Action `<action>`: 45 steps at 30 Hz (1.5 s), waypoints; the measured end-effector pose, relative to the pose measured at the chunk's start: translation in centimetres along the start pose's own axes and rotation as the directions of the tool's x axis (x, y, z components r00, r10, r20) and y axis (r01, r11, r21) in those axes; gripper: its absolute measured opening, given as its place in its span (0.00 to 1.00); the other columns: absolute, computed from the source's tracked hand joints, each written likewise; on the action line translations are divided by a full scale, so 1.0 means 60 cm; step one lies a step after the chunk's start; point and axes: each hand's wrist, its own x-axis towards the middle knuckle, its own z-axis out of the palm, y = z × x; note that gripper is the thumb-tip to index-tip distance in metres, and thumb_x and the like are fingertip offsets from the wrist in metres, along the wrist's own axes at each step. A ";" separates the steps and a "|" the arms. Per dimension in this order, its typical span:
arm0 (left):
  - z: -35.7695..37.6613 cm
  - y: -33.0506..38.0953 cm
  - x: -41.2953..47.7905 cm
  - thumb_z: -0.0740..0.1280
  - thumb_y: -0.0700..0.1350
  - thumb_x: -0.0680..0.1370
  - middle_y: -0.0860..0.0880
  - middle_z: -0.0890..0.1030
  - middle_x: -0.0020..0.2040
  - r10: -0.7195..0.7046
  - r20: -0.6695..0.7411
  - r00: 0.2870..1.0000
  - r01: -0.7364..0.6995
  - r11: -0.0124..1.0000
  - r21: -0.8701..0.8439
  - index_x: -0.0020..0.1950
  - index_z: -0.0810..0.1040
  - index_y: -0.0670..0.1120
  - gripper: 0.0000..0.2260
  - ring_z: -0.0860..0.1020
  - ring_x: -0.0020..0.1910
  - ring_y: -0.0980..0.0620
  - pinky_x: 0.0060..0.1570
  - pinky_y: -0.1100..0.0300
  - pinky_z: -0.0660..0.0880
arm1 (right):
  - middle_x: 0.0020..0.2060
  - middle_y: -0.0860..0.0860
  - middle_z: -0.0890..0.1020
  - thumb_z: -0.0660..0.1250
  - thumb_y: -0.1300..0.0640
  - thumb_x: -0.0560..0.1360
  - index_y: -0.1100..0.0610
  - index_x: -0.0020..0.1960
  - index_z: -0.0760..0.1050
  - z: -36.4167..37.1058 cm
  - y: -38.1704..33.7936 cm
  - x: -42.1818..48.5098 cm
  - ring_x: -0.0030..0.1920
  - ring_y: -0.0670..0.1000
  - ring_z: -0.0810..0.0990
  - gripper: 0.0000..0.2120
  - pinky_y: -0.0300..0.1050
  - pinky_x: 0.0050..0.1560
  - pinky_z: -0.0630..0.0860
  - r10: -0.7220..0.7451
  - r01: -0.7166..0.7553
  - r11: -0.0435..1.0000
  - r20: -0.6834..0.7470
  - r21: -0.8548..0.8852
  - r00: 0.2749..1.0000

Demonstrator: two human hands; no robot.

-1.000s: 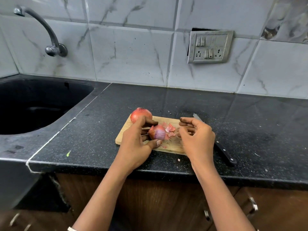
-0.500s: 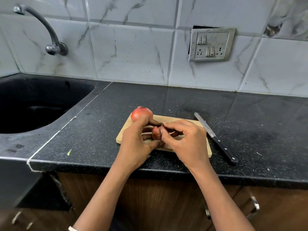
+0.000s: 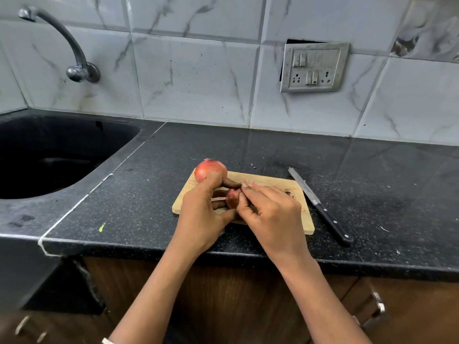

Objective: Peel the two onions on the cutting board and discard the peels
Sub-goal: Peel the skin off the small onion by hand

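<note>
Centre frame, over the cutting board (image 3: 268, 181): left hand (image 3: 201, 214) fingers curl round the smaller onion (image 3: 232, 197), right hand (image 3: 270, 214) fingers pinch its skin. Best held firm, peeling downward in strips. Larger onion (image 3: 210, 170) sits just above.

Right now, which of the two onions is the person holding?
The smaller, darker onion, gripped between the left hand and right hand over the cutting board. The larger onion sits unpeeled at the board's far left corner.
</note>
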 end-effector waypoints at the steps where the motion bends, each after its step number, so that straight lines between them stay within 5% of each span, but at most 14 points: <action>1: 0.000 -0.001 0.000 0.77 0.30 0.70 0.53 0.85 0.51 -0.002 0.004 1.000 0.002 1.000 0.004 0.49 0.80 0.52 0.19 0.84 0.51 0.58 0.49 0.66 0.81 | 0.44 0.55 0.87 0.65 0.57 0.78 0.63 0.51 0.86 -0.001 -0.001 0.000 0.44 0.53 0.87 0.13 0.49 0.47 0.83 -0.013 0.013 1.000 0.002 -0.022 1.000; 14: 0.000 0.002 0.001 0.78 0.29 0.68 0.53 0.84 0.49 -0.019 0.009 1.000 0.020 1.000 -0.016 0.48 0.79 0.52 0.20 0.84 0.49 0.57 0.49 0.64 0.81 | 0.42 0.53 0.86 0.73 0.60 0.76 0.61 0.50 0.85 -0.008 -0.004 0.004 0.41 0.51 0.85 0.06 0.42 0.44 0.79 0.021 -0.021 0.999 -0.006 -0.038 1.000; 26: 0.000 -0.006 0.004 0.81 0.30 0.65 0.54 0.84 0.50 -0.042 0.010 0.999 0.042 0.999 0.004 0.49 0.79 0.49 0.22 0.84 0.51 0.58 0.50 0.63 0.82 | 0.37 0.48 0.84 0.75 0.61 0.73 0.58 0.43 0.83 -0.011 0.007 0.015 0.37 0.48 0.81 0.01 0.52 0.38 0.80 0.257 -0.259 0.954 0.032 0.154 0.966; 34: -0.002 -0.011 0.005 0.81 0.29 0.64 0.55 0.84 0.50 -0.072 -0.002 0.997 0.072 0.997 -0.008 0.51 0.78 0.49 0.24 0.85 0.51 0.56 0.49 0.64 0.81 | 0.32 0.45 0.85 0.74 0.60 0.74 0.53 0.41 0.86 -0.015 0.029 0.019 0.35 0.47 0.85 0.04 0.56 0.41 0.83 0.585 -0.631 0.669 0.246 0.392 0.773; 39: 0.000 -0.016 0.008 0.81 0.31 0.65 0.55 0.83 0.53 -0.045 0.005 0.999 0.045 0.997 0.062 0.56 0.77 0.48 0.25 0.84 0.52 0.56 0.53 0.59 0.83 | 0.33 0.49 0.86 0.73 0.62 0.75 0.52 0.40 0.85 -0.018 0.027 0.021 0.35 0.53 0.87 0.08 0.59 0.40 0.84 0.608 -0.666 0.576 0.296 0.474 0.736; 45: 0.002 -0.014 0.008 0.84 0.48 0.66 0.58 0.83 0.51 0.011 -0.024 1.000 -0.006 0.985 0.171 0.57 0.78 0.50 0.24 0.82 0.49 0.60 0.53 0.54 0.82 | 0.35 0.50 0.87 0.74 0.63 0.75 0.49 0.40 0.83 -0.029 0.019 0.027 0.36 0.50 0.87 0.10 0.46 0.39 0.84 0.619 -0.657 0.511 0.293 0.554 0.729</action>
